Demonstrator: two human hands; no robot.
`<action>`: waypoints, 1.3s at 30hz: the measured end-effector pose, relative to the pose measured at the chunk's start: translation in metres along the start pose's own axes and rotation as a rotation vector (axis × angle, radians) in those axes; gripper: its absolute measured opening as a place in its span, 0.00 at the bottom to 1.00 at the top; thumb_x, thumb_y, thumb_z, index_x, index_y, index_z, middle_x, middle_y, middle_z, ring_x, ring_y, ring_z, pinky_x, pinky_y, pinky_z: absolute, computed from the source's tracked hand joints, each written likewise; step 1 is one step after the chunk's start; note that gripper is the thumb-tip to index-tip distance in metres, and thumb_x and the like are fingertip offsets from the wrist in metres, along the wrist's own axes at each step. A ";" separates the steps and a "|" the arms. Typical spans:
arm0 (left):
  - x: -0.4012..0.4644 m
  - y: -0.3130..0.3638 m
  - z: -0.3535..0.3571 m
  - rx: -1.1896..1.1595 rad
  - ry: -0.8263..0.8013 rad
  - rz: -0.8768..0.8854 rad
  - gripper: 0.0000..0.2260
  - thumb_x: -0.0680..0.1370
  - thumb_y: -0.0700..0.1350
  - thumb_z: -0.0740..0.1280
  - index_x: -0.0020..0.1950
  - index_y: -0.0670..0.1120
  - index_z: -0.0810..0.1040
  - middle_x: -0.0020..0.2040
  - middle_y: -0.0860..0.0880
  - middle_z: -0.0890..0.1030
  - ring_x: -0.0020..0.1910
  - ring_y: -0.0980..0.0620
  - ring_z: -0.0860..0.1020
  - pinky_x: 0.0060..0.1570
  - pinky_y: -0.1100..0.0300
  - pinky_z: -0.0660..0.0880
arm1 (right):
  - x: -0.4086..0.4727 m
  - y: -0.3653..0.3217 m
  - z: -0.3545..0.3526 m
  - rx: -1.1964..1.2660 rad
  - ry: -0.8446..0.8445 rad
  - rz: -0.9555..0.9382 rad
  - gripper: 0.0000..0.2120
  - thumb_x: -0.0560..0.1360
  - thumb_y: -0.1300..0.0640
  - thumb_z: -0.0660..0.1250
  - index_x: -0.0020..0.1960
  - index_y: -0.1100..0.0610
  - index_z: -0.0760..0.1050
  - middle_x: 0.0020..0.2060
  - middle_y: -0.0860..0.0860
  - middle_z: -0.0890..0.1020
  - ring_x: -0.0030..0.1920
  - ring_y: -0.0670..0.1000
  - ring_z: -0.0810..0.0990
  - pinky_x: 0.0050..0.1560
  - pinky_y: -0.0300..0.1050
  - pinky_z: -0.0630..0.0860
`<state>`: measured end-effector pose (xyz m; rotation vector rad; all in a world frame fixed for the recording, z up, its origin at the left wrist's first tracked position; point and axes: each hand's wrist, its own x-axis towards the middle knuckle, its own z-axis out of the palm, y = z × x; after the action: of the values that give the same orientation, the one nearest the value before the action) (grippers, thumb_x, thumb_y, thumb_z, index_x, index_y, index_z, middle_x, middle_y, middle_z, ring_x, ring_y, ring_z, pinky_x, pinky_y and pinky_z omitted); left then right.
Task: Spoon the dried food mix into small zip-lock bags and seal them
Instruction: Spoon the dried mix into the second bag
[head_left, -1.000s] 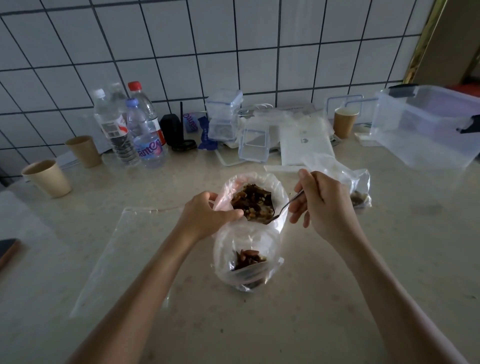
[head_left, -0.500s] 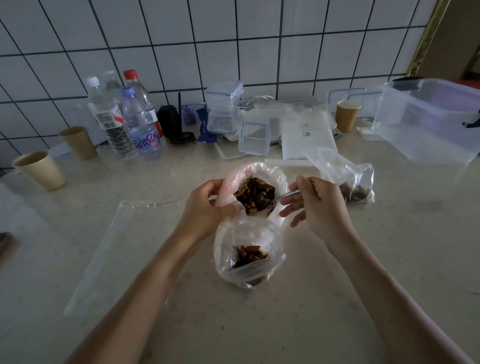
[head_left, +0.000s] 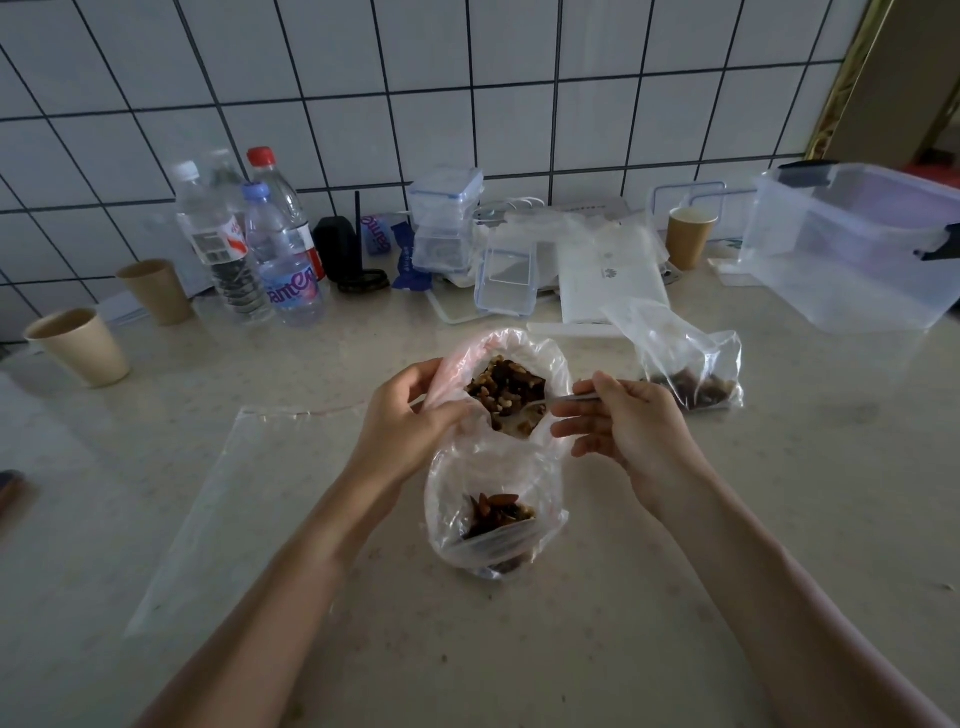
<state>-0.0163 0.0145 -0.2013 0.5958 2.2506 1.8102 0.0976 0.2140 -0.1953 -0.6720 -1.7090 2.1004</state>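
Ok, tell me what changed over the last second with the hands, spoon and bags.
The right hand pulled the spoon back toward itself, so only the handle shows now instead of the bowl dipping into the mix. The left hand still grips the big bag. The small zip-lock bag below and the filled bag stayed put.

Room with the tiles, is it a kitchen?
Probably a kitchen or pantry counter. A white tiled wall backs a pale stone countertop crowded with water bottles, paper cups and clear food boxes.
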 end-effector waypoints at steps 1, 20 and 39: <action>0.000 0.001 0.000 -0.008 0.012 0.003 0.20 0.72 0.49 0.79 0.63 0.57 0.82 0.53 0.58 0.86 0.53 0.56 0.85 0.53 0.53 0.84 | 0.000 -0.001 0.000 0.012 0.001 0.001 0.16 0.87 0.57 0.57 0.53 0.66 0.79 0.41 0.60 0.88 0.38 0.57 0.88 0.30 0.43 0.80; -0.013 0.013 -0.031 0.443 0.103 0.081 0.21 0.78 0.59 0.71 0.66 0.50 0.80 0.59 0.58 0.82 0.56 0.60 0.80 0.54 0.63 0.74 | -0.015 -0.031 -0.007 0.136 -0.081 -0.213 0.18 0.87 0.52 0.58 0.49 0.63 0.79 0.40 0.63 0.86 0.33 0.58 0.84 0.26 0.45 0.76; -0.086 0.024 -0.020 0.244 0.019 0.047 0.07 0.81 0.48 0.71 0.43 0.52 0.83 0.30 0.50 0.84 0.23 0.57 0.77 0.26 0.69 0.70 | -0.030 -0.033 0.004 -0.250 -0.456 -0.508 0.20 0.88 0.51 0.54 0.46 0.60 0.75 0.29 0.56 0.81 0.28 0.58 0.80 0.23 0.48 0.70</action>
<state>0.0575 -0.0357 -0.1823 0.6808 2.5108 1.5783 0.1190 0.2014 -0.1580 0.2037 -2.1212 1.7716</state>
